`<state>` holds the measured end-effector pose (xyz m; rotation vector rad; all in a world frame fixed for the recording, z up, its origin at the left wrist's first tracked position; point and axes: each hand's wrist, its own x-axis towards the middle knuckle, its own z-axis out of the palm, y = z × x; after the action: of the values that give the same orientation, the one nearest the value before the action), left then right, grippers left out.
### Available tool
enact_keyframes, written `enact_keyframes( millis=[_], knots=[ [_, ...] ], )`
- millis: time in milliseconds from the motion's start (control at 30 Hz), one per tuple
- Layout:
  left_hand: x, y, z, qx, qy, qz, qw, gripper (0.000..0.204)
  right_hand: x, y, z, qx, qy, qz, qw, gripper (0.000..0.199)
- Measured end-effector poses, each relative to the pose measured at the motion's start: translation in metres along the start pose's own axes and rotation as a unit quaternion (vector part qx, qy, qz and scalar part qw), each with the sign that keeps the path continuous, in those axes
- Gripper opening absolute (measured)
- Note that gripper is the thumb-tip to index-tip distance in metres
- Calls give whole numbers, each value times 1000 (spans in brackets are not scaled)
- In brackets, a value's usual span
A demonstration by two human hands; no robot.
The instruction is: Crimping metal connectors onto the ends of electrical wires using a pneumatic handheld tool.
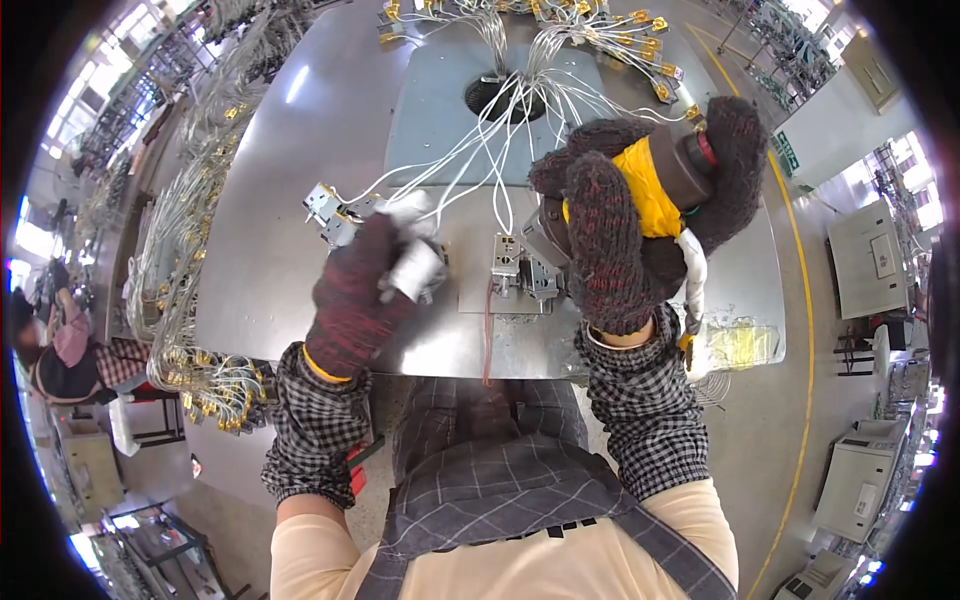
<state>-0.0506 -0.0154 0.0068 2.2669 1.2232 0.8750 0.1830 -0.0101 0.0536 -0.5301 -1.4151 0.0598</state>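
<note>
My left hand (345, 300), in a dark knitted glove, is closed around a blurred whitish-silver piece (418, 268) at the near ends of the white wires (470, 160). Just beyond that hand sits a small metal terminal part (332, 212) with a wire running to it. My right hand (608, 245), gloved the same way, grips a dark hand-held power tool (648, 182) wrapped in yellow tape. A white-wrapped cord (693, 270) hangs from the tool. Between my hands is a metal fixture (507, 262) at the table's near side; the tool's head partly hides its right end.
The wires fan from a dark round hole (495, 98) in a grey-blue plate (425, 105) on the metal table (270, 230). Brass-ended terminals (640, 50) line the far edge. Bundles of wires (180, 250) hang at left. Another person (75, 350) is at far left; cabinets (870, 255) stand right.
</note>
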Motion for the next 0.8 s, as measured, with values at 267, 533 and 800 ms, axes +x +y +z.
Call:
enact_keyframes(
  millis=[267, 533, 800],
  knots=[
    [-8, 8, 23, 230, 54, 150, 960, 76, -16, 26, -7, 288, 16, -26, 957, 78],
    [14, 0, 2, -723, 154, -144, 658, 71, 0, 1, 2, -63, 18, -7, 998, 76],
    [26, 19, 30, -770, 296, -89, 559, 43, 18, -14, 2, 1, 22, 29, 999, 72]
  ],
)
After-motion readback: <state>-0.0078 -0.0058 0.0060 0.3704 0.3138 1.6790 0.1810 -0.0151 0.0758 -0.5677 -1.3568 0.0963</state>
